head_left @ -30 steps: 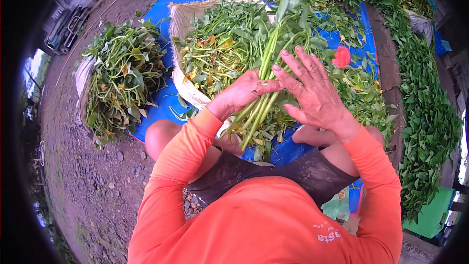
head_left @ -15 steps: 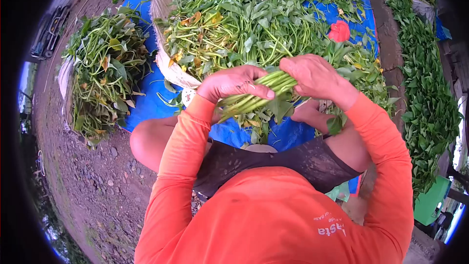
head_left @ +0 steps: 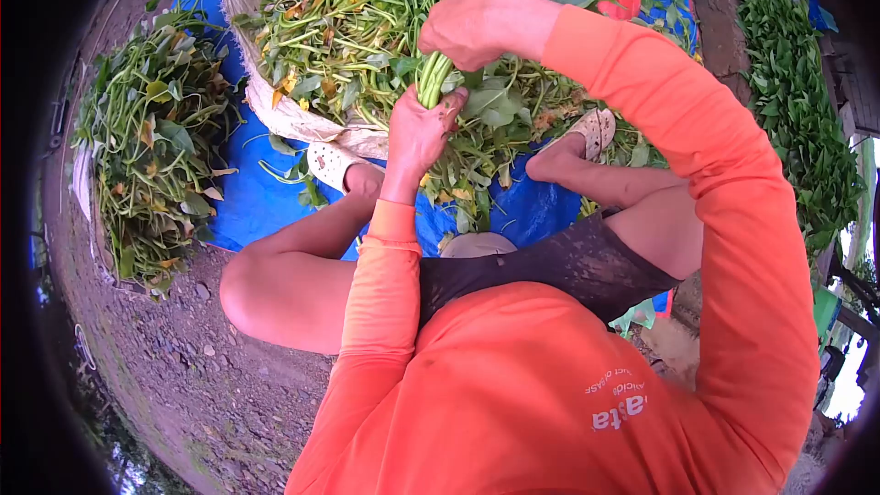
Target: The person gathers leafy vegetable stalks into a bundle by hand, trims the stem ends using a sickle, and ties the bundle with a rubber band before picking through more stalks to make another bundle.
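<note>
A bundle of green stems stands upright between my hands. My left hand is wrapped round its lower part. Just above, my right hand is closed at the upper part of the same bundle, its fingers partly hidden behind the back of the hand. Both hands are over the edge of a heap of leafy greens with some yellow leaves, lying on a pale sack.
A second heap of greens lies at the left. Blue tarp spreads under the sack. A red object sits at the upper right. A long row of leaves runs along the right. My feet in pale clogs flank the heap.
My hands have moved left and up with the bundle, which has turned from slanted to upright. The right hand has come across above the left. The view has shifted downward.
</note>
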A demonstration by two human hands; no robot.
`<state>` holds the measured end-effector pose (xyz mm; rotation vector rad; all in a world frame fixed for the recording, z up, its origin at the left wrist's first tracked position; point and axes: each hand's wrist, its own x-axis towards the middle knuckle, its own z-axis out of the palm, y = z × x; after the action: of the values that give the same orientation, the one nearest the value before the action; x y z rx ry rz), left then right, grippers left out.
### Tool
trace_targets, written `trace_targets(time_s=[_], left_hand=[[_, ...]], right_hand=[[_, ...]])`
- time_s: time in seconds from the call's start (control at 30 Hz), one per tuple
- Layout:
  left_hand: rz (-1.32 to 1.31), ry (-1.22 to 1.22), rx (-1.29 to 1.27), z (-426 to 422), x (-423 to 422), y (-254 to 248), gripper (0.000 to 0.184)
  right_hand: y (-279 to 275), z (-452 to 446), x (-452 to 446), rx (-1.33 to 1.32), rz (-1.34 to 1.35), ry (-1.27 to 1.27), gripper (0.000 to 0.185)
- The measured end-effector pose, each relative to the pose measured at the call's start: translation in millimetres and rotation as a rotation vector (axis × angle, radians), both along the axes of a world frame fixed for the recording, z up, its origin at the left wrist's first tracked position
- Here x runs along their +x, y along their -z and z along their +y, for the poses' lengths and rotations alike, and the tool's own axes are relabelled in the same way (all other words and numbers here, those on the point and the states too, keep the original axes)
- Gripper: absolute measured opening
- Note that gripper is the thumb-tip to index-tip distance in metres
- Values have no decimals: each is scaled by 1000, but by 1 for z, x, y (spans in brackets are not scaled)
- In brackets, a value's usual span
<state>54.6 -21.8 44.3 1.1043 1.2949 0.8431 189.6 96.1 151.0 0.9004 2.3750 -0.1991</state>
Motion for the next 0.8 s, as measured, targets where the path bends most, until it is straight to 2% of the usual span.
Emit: trace_targets(time_s=[0.1, 0.13, 0.2, 0.23, 0.3, 0.33, 0.37, 0.4, 0.43, 0.47, 0.5, 0.57, 0.63, 0.67, 0.7, 0.73, 0.77, 0.8], left_hand=[[-61, -52, -274, 10, -18, 41, 30], [-199, -119, -323, 10, -21, 51, 24], [-272, -252, -462, 7, -24, 60, 24], [-309, -317, -529, 6, -25, 60, 24], [-342, -337, -502, 6, -31, 73, 24], [-361, -360, -494, 8, -31, 76, 23], [-381, -378, -490, 10, -30, 81, 22], [-421, -413, -470, 14, -29, 90, 18], [-541, -449, -465, 14, -26, 84, 18], [-554, -508, -458, 16, -24, 80, 18], [-565, -570, -451, 16, -23, 77, 19], [-471, -580, -416, 18, -32, 78, 23], [-430, -623, -413, 23, -41, 82, 24], [-407, -663, -421, 27, -40, 76, 24], [-373, -678, -406, 29, -42, 80, 25], [-387, -676, -399, 29, -44, 83, 27], [-402, -672, -391, 30, -44, 85, 29], [-372, -662, -398, 28, -41, 88, 31]], right_hand=[[32, 15, 13, 322, 192, -78, 63], [28, 19, 11, 323, 184, 120, 82], [18, 10, 32, 484, 704, 242, 65], [5, 5, 37, 427, 962, 309, 53], [6, -40, 38, 375, 875, 620, 30], [17, -68, 35, 178, 808, 729, 27], [39, -99, 30, -19, 734, 839, 30], [73, -127, 26, -125, 740, 841, 41], [111, -153, 18, -173, 810, 869, 44], [146, -173, 12, -256, 906, 851, 51], [149, -188, 1, -201, 987, 891, 51], [160, -181, 6, -427, 1042, 918, 50], [154, -147, 28, -511, 1140, 1101, 45], [184, -129, 39, -394, 1313, 1307, 37], [191, -109, 54, -105, 1390, 1324, 27], [201, -89, 76, 152, 1318, 1303, 24], [200, -69, 92, 269, 1202, 1433, 24], [234, -51, 116, 561, 1049, 1357, 22]])
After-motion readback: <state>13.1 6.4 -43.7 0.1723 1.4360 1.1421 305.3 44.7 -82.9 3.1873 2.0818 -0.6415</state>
